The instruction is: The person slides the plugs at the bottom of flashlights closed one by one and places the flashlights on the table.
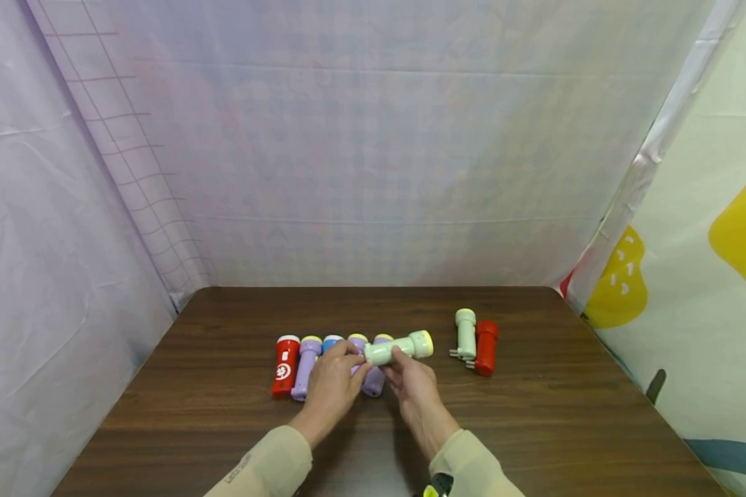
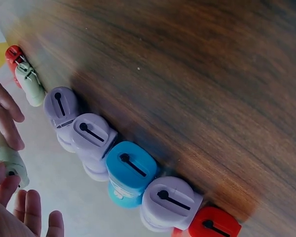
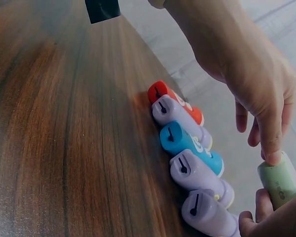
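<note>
While both hands hold the green torch [image 1: 398, 349] over the right end of the row [image 1: 306, 369] on the tabletop [image 1: 566, 421], a slip looks the likeliest trouble. The right hand [image 1: 415, 390] has its fingers curled round the torch; the left hand [image 1: 332, 383] pinches at its tail with thumb and fingertip, the gap closed down to the casing. Whether it also grips a part there cannot be told. Should the left pull harder than the right braces, the smooth casing could twist loose and drop onto the nearest purple torch [image 1: 374, 384]. Because the row lies close-packed, that knock could spread to the blue torch [image 1: 332, 341]. Off to the right, prongs [image 1: 470, 365] jut from the red torch [image 1: 487, 349] and could snag a passing sleeve.
</note>
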`<state>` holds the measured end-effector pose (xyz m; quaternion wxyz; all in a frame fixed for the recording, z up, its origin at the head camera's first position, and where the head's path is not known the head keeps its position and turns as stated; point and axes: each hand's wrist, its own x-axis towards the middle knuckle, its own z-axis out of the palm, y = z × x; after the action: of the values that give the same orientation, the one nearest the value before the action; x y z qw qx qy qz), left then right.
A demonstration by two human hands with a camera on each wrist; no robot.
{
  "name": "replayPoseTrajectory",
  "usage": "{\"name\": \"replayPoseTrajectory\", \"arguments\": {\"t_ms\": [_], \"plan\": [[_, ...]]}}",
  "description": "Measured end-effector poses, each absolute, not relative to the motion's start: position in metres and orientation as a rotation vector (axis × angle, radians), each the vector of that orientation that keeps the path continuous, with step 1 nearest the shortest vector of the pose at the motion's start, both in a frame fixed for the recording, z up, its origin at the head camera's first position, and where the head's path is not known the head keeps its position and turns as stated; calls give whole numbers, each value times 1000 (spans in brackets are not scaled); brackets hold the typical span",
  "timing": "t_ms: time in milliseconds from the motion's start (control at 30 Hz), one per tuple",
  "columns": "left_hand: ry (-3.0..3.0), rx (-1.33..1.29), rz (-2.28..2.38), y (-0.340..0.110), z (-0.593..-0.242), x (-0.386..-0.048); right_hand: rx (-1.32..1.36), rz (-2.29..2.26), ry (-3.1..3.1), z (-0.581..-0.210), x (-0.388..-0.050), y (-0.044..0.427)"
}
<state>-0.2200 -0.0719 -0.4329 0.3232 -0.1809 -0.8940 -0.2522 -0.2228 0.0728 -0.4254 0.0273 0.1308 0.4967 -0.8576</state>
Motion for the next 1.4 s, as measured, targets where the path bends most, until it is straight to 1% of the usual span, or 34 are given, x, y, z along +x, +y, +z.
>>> {"name": "replayPoseTrajectory", "arguments": {"t_ms": [1400], "plan": [[-2350, -486, -649, -68, -430, -215, 439, -2618, 1535, -425, -226, 78]]}}
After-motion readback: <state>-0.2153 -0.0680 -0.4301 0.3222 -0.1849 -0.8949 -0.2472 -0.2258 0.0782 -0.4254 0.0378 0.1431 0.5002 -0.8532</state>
